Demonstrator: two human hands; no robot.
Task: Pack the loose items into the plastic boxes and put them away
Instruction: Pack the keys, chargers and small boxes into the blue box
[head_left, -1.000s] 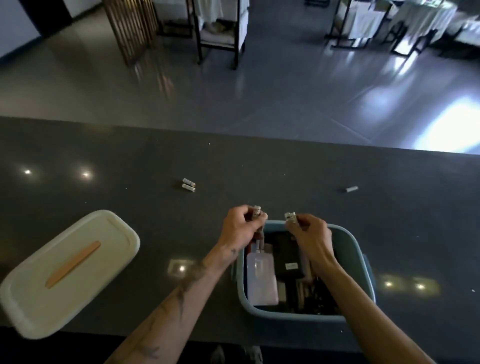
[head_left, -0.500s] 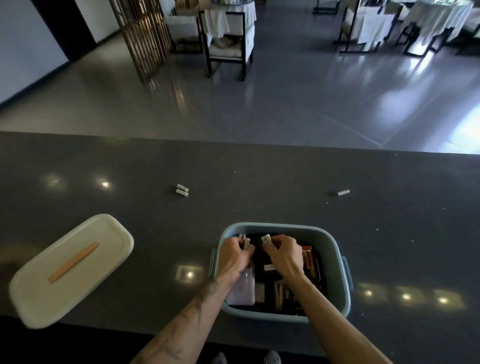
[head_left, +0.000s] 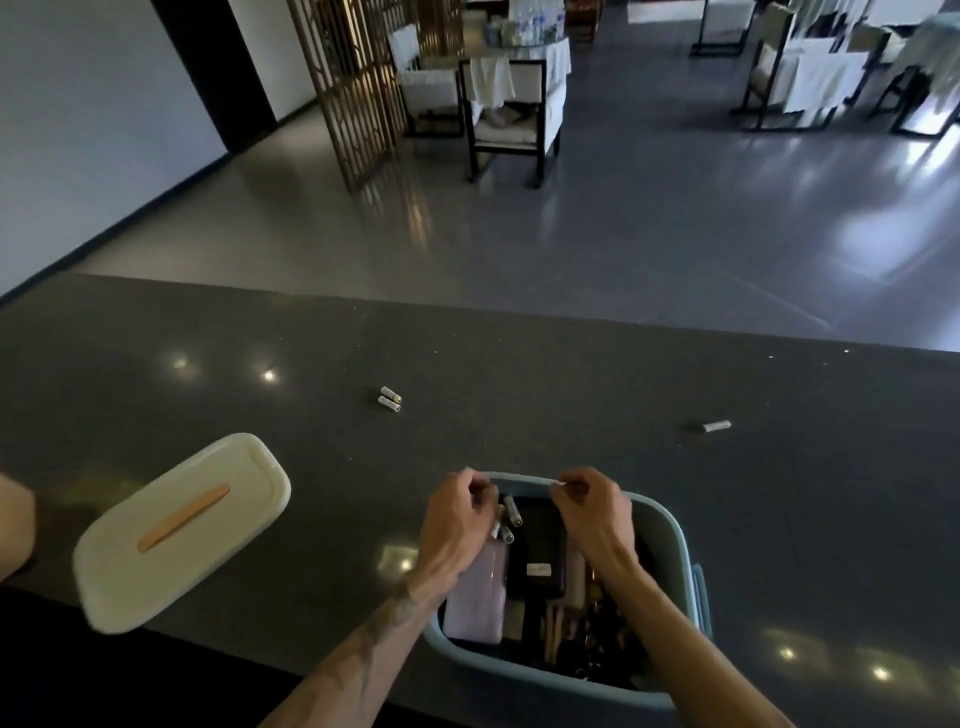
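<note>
While hands (head_left: 524, 519) curl over rounded blue plastic box (head_left: 688, 566), 3 cylindrical batteries (head_left: 505, 522) inside

surface (head_left: 519, 395): dark charcoal grey, fine pale speckle, glossy light spots. box (head_left: 680, 540): pale blue-grey plastic. Inside it: lilac bottle (head_left: 478, 592), black case (head_left: 537, 551) with small white label, mixed brown/dark bits. lid (head_left: 130, 582): cream, tan-orange strip (head_left: 183, 518) along the middle. batteries: white/silver, pair (head_left: 389, 399) far left with gold tips, single (head_left: 717, 426) far right. Left forearm has dark tattoo. floor (head_left: 623, 234): glossy grey.
</note>
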